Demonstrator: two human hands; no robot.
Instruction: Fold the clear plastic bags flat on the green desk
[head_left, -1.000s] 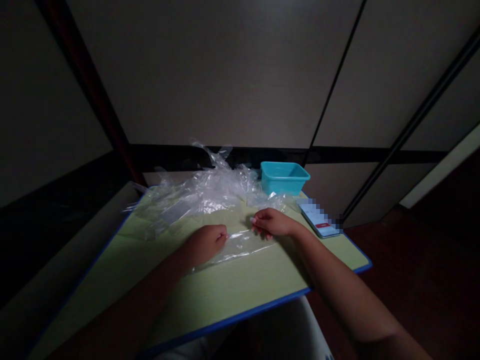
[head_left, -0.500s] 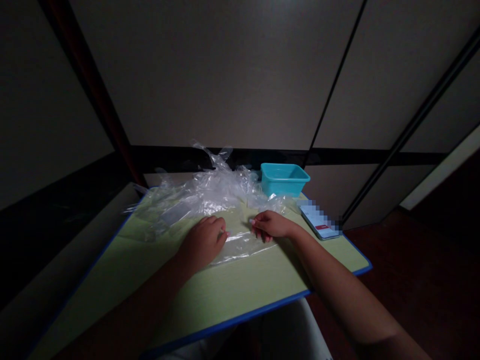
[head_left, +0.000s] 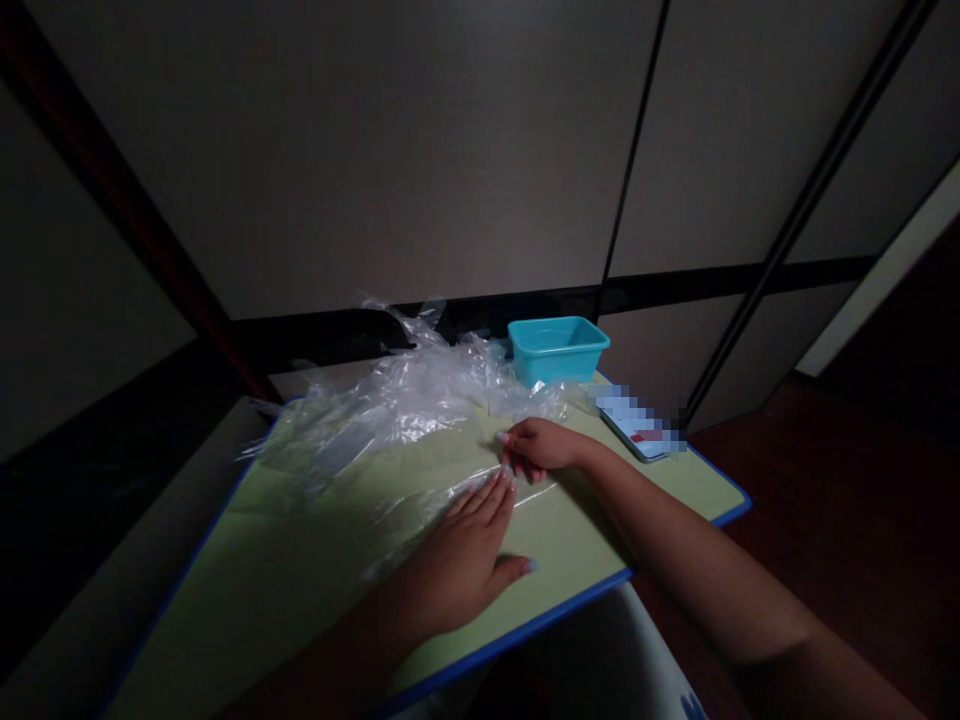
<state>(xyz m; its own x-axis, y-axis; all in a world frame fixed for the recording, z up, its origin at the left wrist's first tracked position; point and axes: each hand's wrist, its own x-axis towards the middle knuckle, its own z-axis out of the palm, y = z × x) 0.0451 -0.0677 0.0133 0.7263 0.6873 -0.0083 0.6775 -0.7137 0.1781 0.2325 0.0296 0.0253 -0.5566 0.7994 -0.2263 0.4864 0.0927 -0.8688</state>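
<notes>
A thin clear plastic piece (head_left: pixel 431 503), apparently a disposable glove, lies flattened on the yellow-green tabletop. My left hand (head_left: pixel 469 555) rests palm down over it, fingers stretched out and thumb apart. Just beyond those fingertips, my right hand (head_left: pixel 538 447) is closed in a pinch at the plastic's far right end; its fingers hide the exact grip. Behind both hands spreads a crumpled heap of clear plastic gloves (head_left: pixel 420 390), with loose finger-like ends sticking up at the back.
A turquoise plastic basket (head_left: pixel 559 362) stands at the back right of the blue-edged table (head_left: pixel 300 570). A phone (head_left: pixel 637 430) lies near the right edge, its screen partly blurred. Dark-trimmed panels (head_left: pixel 435 160) rise directly behind the table.
My left hand has moved right and nearer to me, going from curled fingers to flat on the plastic. My right hand keeps its pinch in about the same spot. The view has tilted slightly.
</notes>
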